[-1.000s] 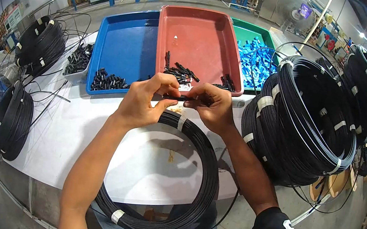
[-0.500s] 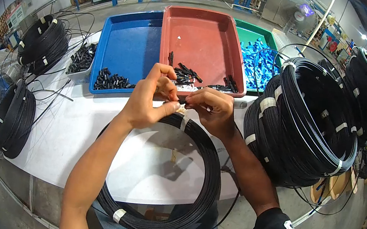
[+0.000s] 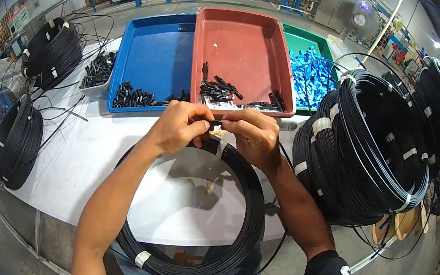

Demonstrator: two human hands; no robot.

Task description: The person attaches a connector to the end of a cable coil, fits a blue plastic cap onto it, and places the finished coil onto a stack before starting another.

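Note:
My left hand (image 3: 178, 127) and my right hand (image 3: 254, 135) meet in front of the red tray, fingertips pinched on a small black connector piece (image 3: 216, 122). Most of the piece is hidden by the fingers. A black cable (image 3: 278, 251) rises from the coil and runs along my right forearm towards the right hand; its end is hidden. Below the hands, a coil of black cable (image 3: 257, 198) bound with white tape leans from the table edge to my lap.
Behind the hands stand a blue tray (image 3: 157, 46) and a red tray (image 3: 241, 40) with black connector parts, and a green tray (image 3: 294, 35) of blue pieces. Large cable coils (image 3: 317, 161) crowd the right; smaller coils (image 3: 19, 144) and a white box (image 3: 92, 91) stand left.
The left hand's raised fingers have come down and curled in, now pinching beside the right fingertips. The right hand has shifted only slightly. The coil and trays stay put.

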